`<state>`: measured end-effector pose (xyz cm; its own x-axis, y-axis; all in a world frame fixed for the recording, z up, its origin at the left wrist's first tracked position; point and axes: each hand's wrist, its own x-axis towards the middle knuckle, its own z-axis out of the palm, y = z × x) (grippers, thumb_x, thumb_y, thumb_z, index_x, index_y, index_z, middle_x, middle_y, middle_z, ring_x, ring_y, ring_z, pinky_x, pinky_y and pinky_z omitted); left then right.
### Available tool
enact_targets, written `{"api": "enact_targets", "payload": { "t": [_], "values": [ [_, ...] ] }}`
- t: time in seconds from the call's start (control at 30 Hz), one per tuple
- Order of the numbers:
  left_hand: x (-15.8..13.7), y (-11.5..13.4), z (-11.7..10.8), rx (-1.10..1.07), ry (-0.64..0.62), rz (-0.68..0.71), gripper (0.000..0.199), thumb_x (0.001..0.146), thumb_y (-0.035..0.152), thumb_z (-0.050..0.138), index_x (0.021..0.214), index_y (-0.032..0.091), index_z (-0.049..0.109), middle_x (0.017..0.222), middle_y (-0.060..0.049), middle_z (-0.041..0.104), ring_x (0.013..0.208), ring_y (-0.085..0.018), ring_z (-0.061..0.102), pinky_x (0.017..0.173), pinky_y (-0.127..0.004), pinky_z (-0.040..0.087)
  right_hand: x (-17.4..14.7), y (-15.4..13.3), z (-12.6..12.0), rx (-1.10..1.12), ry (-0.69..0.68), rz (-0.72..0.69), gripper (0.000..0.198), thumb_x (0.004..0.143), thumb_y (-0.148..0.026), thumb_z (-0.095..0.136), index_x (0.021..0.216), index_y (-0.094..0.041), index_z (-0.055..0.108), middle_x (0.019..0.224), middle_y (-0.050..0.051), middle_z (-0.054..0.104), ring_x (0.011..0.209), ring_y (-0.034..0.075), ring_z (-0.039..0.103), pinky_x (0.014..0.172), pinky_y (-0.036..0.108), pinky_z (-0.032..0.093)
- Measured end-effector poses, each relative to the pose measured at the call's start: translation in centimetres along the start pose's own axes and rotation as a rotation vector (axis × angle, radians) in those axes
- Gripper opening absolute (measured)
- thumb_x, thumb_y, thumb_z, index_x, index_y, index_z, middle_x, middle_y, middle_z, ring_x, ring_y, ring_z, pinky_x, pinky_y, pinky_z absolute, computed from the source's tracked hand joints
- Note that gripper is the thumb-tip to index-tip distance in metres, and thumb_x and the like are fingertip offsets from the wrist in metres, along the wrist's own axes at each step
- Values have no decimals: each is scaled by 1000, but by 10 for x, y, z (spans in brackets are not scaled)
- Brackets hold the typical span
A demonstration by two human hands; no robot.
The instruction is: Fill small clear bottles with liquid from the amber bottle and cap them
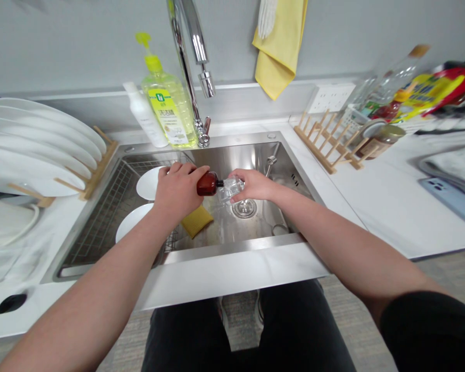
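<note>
Over the sink (232, 247), my left hand (178, 188) is wrapped round a brown bottle (207, 184), tipped on its side with its dark neck pointing right. My right hand (251, 184) grips a small clear container (229, 189), its opening turned toward the bottle's neck. Neck and container meet or nearly meet; I cannot tell whether they touch. Below my left hand lies a yellow sponge cloth (197, 221) in the basin. White plates (147, 183) rest in the wire rack (96, 217) on the left side, partly hidden by my left arm.
Behind the sink stand a faucet (201, 62), a green dish soap bottle (166, 106) and a white bottle (145, 113). Stacked plates (34, 144) fill a wooden rack at left. An empty wooden rack (329, 142), a jar (383, 139) and a phone (451, 199) are at right.
</note>
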<state>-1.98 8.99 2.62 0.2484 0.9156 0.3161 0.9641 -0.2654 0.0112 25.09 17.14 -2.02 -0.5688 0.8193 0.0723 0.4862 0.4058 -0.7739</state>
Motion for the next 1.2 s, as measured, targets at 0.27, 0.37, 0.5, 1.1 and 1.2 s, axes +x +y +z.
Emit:
{"api": "enact_targets", "payload": {
  "t": [0.27,0.37,0.5,1.1,1.2],
  "values": [
    [0,0,0,-4,0,3,62,96,38,75,157,31,72,141,-18,77,137,-49,62,115,-67,39,-1,-1,0,7,-3,-3,69,62,-35,108,123,-24,78,119,3,85,108,29,78,97,37,57],
    [0,1,-1,4,3,9,60,97,38,74,157,31,73,140,-18,77,137,-49,63,114,-66,40,0,-1,0,1,-1,2,70,61,-35,108,124,-24,78,118,3,84,107,29,78,97,38,57],
    [0,1,-2,14,-9,4,61,97,39,74,158,30,71,141,-18,77,137,-49,63,113,-65,41,0,-1,0,-1,1,5,70,61,-35,108,124,-24,79,115,3,84,106,29,78,97,38,58],
    [13,-21,19,-471,-20,-337,78,67,56,102,132,25,73,116,-11,87,108,-41,82,96,-48,63,-3,-6,-6,193,-1,-45,67,63,-38,106,122,-22,77,113,3,81,105,27,75,98,39,58],
    [16,-27,24,-595,50,-381,75,66,58,103,125,23,73,117,-11,87,108,-39,83,99,-48,64,-7,-10,-9,291,-24,-51,68,62,-37,106,121,-22,76,110,3,80,103,26,75,95,38,59]
  ]
}}
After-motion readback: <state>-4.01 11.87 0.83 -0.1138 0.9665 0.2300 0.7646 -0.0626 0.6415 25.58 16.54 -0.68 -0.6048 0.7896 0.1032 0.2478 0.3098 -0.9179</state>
